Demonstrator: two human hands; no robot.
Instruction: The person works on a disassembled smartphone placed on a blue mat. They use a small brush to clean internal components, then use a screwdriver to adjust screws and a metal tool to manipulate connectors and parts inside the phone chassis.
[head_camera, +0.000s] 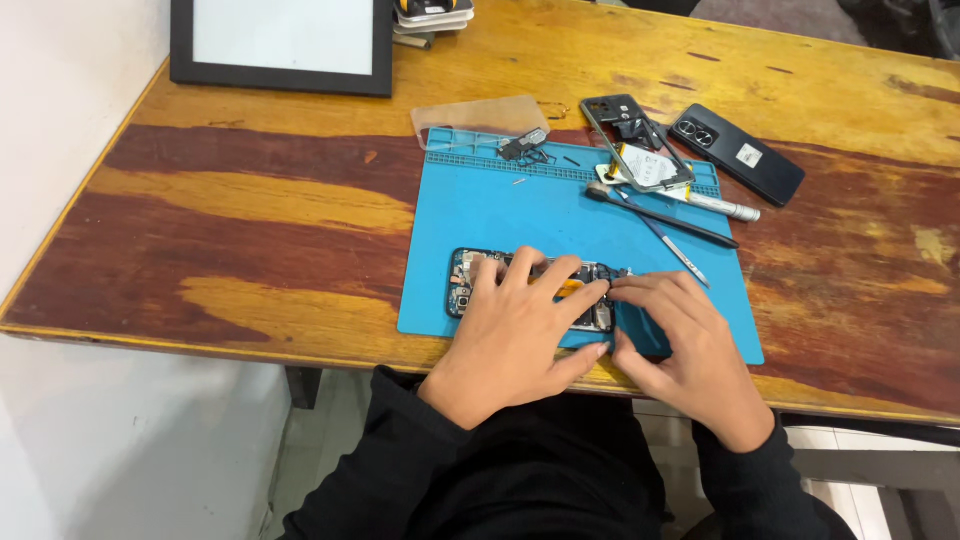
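Note:
An opened phone (470, 282) with bare circuit boards lies flat on a blue work mat (540, 215) near the table's front edge. My left hand (520, 335) rests over the phone's middle, fingers spread and pressing down on it. My right hand (690, 345) sits beside it at the phone's right end, fingertips pinched together at that end. Whether it grips a small part there is hidden by the fingers.
At the mat's far edge lie a phone frame (630, 135), a black phone back cover (737, 155), a pen-like tool (660, 212), tweezers (675, 248) and small parts (525, 147). A clear plastic sheet (480, 120) and a black-framed white board (285, 45) sit further back on the wooden table (250, 220).

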